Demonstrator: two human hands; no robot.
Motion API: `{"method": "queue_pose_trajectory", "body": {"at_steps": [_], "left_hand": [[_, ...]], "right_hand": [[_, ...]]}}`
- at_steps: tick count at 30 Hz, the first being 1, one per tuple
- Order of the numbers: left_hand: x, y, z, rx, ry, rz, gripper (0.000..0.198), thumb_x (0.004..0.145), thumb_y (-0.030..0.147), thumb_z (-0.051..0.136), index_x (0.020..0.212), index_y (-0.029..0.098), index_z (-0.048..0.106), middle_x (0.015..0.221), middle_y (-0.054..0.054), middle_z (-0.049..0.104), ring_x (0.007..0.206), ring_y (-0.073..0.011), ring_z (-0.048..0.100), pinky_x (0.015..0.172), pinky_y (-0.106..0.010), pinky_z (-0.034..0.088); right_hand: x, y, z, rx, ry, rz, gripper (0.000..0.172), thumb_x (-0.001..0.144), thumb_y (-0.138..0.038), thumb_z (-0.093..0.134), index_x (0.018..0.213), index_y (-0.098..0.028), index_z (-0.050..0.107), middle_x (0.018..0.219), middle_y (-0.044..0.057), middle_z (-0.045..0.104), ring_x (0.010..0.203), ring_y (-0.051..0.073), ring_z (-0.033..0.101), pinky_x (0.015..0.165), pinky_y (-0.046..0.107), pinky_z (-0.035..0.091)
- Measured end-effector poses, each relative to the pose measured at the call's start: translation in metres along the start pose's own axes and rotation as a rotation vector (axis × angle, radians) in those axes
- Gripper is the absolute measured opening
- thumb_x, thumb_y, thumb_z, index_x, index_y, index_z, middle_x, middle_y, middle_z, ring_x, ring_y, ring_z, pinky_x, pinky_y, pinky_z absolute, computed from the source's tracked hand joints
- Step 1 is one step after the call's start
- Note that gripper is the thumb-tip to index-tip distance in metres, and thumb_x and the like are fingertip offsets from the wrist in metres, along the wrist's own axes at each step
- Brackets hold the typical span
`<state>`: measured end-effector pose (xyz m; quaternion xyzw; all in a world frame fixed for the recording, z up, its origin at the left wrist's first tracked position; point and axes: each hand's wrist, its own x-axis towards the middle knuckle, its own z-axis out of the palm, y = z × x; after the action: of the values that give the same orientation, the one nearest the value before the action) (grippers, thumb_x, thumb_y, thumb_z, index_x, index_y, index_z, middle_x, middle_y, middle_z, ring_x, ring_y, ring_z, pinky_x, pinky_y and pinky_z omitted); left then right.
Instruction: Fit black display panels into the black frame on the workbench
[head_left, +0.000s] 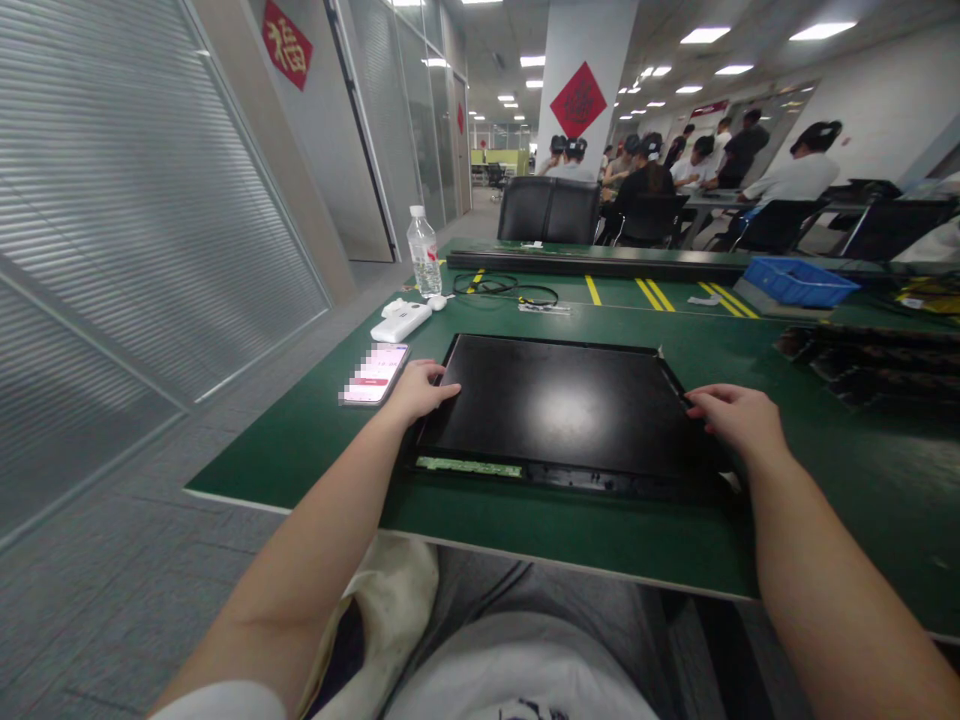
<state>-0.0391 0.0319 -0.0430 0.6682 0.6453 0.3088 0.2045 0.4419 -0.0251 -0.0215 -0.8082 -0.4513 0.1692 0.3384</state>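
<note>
A black flat screen panel [559, 405] lies face up on the green table [315, 440], with a thin green circuit strip [469, 466] along its near edge. My left hand [420, 390] rests on the panel's left edge, fingers curled over it. My right hand [731, 418] grips the panel's right edge, fingers bent round the frame.
A phone [375, 373] with a lit screen lies left of the panel. Behind it are a white device [401, 320], a water bottle [424, 253] and a coiled black cable [506, 289]. A blue bin [801, 281] and dark stacked parts [870, 365] sit at right. People sit beyond.
</note>
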Motion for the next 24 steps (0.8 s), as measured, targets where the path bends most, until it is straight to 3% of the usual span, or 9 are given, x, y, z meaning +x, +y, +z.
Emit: {"method": "queue_pose_trajectory", "body": {"at_steps": [16, 20, 24], "left_hand": [[-0.001, 0.004, -0.002, -0.024, 0.059, -0.013, 0.031, 0.067, 0.038, 0.089, 0.089, 0.017, 0.082, 0.133, -0.016, 0.068, 0.134, -0.0392, 0.060, 0.119, -0.045, 0.045], [-0.007, 0.018, -0.005, -0.335, 0.145, -0.111, 0.036, 0.069, 0.032, 0.089, 0.101, 0.017, 0.082, 0.125, -0.015, 0.075, 0.121, -0.0362, 0.070, 0.109, -0.046, 0.054], [-0.014, 0.035, -0.008, -0.790, 0.083, -0.304, 0.039, 0.078, 0.020, 0.082, 0.116, 0.015, 0.079, 0.105, -0.011, 0.082, 0.099, -0.0283, 0.077, 0.093, -0.040, 0.061]], "right_hand": [[0.003, 0.005, 0.001, 0.019, 0.008, -0.022, 0.020, 0.077, -0.037, 0.068, 0.084, -0.022, 0.079, 0.073, 0.006, 0.076, 0.052, 0.018, 0.061, 0.061, 0.034, 0.053], [0.000, 0.000, 0.001, 0.028, 0.012, 0.021, 0.018, 0.078, -0.034, 0.069, 0.083, -0.020, 0.079, 0.073, 0.007, 0.076, 0.052, 0.018, 0.061, 0.060, 0.033, 0.052], [0.003, 0.003, 0.002, 0.014, 0.010, 0.009, 0.020, 0.079, -0.035, 0.068, 0.085, -0.020, 0.080, 0.073, 0.006, 0.076, 0.052, 0.018, 0.062, 0.062, 0.034, 0.052]]}}
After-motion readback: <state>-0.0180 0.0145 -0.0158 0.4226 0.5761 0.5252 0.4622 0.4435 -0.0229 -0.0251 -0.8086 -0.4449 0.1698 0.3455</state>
